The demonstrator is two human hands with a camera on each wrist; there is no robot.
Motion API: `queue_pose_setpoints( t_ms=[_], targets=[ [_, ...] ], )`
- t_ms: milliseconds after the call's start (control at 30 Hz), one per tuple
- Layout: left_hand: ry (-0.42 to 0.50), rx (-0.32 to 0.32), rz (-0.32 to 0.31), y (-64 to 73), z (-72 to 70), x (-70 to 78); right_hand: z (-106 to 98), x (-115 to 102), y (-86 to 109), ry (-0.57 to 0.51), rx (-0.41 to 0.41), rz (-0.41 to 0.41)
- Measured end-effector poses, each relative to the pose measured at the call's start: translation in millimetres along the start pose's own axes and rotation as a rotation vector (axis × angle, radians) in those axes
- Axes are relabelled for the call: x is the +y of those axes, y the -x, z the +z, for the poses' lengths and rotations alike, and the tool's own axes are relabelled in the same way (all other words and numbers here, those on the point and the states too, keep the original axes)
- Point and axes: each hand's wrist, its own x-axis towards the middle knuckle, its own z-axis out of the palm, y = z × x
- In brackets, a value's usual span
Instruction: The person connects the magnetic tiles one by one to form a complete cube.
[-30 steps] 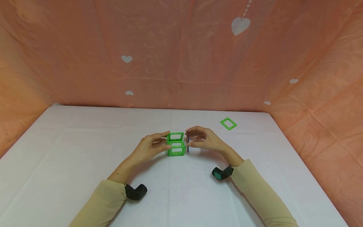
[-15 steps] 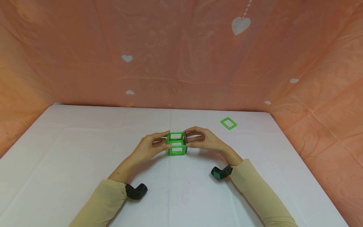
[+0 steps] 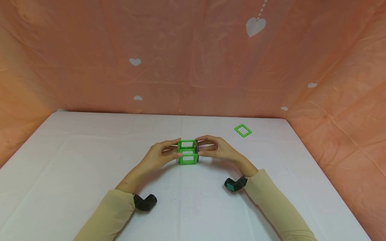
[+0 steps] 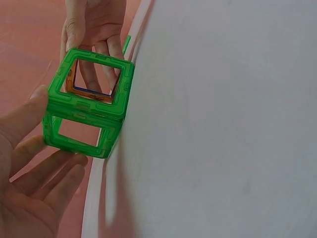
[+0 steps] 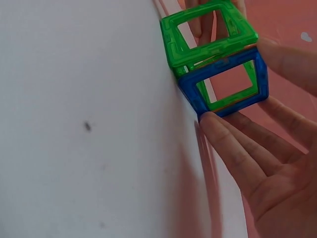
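Green square magnetic tiles joined into a box stand on the white table, between both hands. My left hand holds the box's left side, thumb toward the near edge and fingers toward the far edge. On the right side my right hand grips a square magnetic tile by its edges. That tile is blue on its outer face in the right wrist view. Orange shows on its inner side in the left wrist view. It lies flush along the box's right side.
A loose green square tile lies flat toward the back right of the table. Pinkish-orange cloth with pale hearts hangs behind and at the sides. Black cameras sit on both wrists.
My right hand has moved slightly left, bringing the blue tile from a small gap up against the green box. My left hand and the box have stayed in place.
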Motion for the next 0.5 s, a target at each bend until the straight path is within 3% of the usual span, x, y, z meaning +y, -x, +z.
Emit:
queue_pose_setpoints(
  t_ms=[500],
  targets=[
    [0.021, -0.048, -0.054, 0.0, -2.7, -7.5, 2.8, -2.8, 2.2, 0.006, 0.019, 0.011]
  ],
)
